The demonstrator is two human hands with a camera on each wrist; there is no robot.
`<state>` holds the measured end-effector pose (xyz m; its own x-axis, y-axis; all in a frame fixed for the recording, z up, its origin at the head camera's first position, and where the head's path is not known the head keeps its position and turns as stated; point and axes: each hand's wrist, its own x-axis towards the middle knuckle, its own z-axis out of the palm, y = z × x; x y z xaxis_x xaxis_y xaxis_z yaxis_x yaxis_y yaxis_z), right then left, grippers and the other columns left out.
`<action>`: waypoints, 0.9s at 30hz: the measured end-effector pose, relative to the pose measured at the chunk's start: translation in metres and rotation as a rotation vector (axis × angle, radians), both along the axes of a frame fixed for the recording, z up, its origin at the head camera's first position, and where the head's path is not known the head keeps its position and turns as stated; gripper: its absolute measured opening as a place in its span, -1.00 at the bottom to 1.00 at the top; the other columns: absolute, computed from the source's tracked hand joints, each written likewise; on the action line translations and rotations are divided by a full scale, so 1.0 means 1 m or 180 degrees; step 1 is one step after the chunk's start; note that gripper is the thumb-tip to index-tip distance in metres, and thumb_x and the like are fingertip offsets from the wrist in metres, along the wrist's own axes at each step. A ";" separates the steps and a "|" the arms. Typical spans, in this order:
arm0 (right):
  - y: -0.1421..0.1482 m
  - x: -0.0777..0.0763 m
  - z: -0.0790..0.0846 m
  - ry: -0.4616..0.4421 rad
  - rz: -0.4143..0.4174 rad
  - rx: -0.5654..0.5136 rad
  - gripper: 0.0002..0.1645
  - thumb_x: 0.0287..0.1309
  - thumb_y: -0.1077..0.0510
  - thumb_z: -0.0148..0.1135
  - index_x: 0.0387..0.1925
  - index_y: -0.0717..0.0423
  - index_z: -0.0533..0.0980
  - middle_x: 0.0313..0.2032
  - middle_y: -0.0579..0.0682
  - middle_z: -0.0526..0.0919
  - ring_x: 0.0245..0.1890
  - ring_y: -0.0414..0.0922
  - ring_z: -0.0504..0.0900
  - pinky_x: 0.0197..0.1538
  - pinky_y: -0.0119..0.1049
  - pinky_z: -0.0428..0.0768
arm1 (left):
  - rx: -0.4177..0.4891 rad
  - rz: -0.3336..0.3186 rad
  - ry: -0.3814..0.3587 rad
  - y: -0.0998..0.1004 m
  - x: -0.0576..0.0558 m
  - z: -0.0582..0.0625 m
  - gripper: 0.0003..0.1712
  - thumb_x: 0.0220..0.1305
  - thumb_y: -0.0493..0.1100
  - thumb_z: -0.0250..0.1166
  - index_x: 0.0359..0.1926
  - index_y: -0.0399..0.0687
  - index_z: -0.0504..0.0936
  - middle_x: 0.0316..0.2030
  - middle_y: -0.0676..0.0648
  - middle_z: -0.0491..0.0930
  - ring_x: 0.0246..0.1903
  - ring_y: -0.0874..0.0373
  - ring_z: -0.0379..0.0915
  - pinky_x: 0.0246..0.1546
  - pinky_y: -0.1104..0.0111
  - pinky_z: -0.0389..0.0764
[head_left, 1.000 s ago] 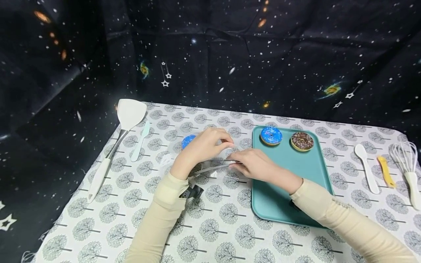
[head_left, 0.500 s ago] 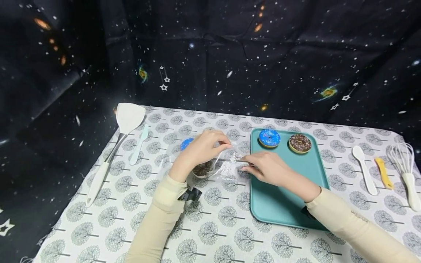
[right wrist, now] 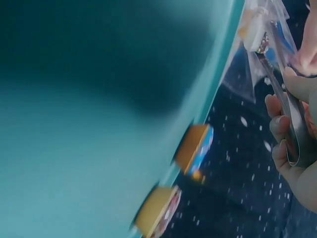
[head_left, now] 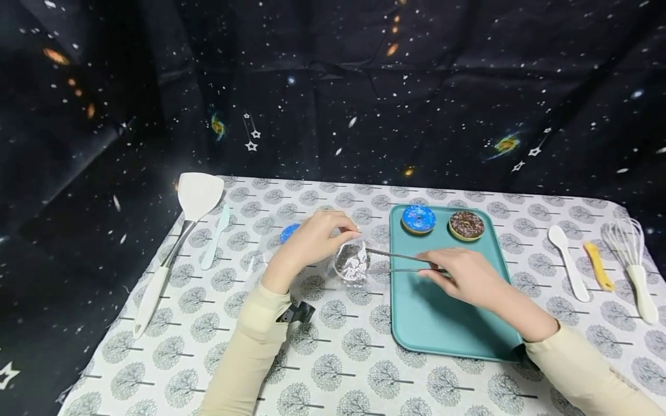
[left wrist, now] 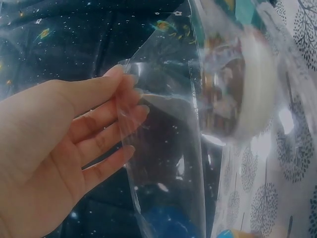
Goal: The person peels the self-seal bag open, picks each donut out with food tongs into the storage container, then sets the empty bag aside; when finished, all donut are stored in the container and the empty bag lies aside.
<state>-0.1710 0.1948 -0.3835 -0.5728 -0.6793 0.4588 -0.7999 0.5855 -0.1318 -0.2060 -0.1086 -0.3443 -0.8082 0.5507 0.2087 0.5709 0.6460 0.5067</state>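
Note:
My left hand [head_left: 314,242] pinches the edge of a clear plastic bag [left wrist: 168,124] between thumb and fingertips. My right hand [head_left: 463,274] holds metal tongs [head_left: 398,255], their tips pointing left over the green tray's edge. At those tips is a chocolate donut [head_left: 350,263] with a pale base, seen through shiny plastic; whether the tips grip it I cannot tell. In the left wrist view, this donut [left wrist: 237,89] stands on edge behind the film. A blue donut [head_left: 288,233] is partly hidden behind my left hand.
The green tray [head_left: 442,323] bears a blue donut [head_left: 418,219] and a chocolate donut [head_left: 466,225] at its far end. To the left lie a white spatula [head_left: 200,196] and a pale green knife [head_left: 215,237]. A white spoon [head_left: 568,263], yellow tool [head_left: 598,266] and whisk [head_left: 632,268] lie right.
My right hand has moved right over the tray with the tongs. The chocolate donut has shifted right, out from behind my left wrist. My left hand keeps its pinch on the bag.

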 end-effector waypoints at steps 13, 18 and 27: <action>0.074 0.032 0.008 -0.0042 -0.0354 -0.0007 -0.57 -0.18 0.13 0.46 -0.15 -0.09 0.60 -0.57 -0.46 0.40 -0.63 -0.49 0.23 -0.60 -0.55 0.26 | -0.0006 0.0010 -0.0058 -0.003 0.001 -0.001 -0.79 0.29 -0.06 0.20 -0.19 -0.02 0.69 -0.23 0.09 0.65 -0.22 0.26 0.52 -0.11 0.37 0.54; 0.095 0.047 0.003 -0.0075 -0.0411 -0.0017 -0.56 -0.20 0.12 0.47 -0.14 -0.08 0.61 -0.56 -0.47 0.42 -0.63 -0.52 0.22 -0.58 -0.62 0.24 | -0.0010 -0.0042 -0.0122 0.000 0.000 -0.003 -0.79 0.29 -0.08 0.20 -0.19 -0.05 0.69 -0.23 0.05 0.66 -0.18 0.21 0.54 -0.04 0.31 0.54; 0.122 0.068 -0.003 -0.0326 -0.0733 -0.0005 -0.55 -0.21 0.11 0.49 -0.16 -0.18 0.60 -0.49 -0.48 0.50 -0.61 -0.51 0.27 -0.60 -0.59 0.27 | 0.0017 -0.0003 -0.0077 0.002 0.001 -0.001 -0.80 0.27 -0.05 0.21 -0.20 -0.01 0.69 -0.25 0.09 0.66 -0.22 0.26 0.52 -0.09 0.37 0.54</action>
<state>-0.1026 0.3166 -0.3868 -0.7558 -0.5250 0.3913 -0.6280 0.7504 -0.2062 -0.2055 -0.1063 -0.3457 -0.8126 0.5503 0.1921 0.5591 0.6427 0.5238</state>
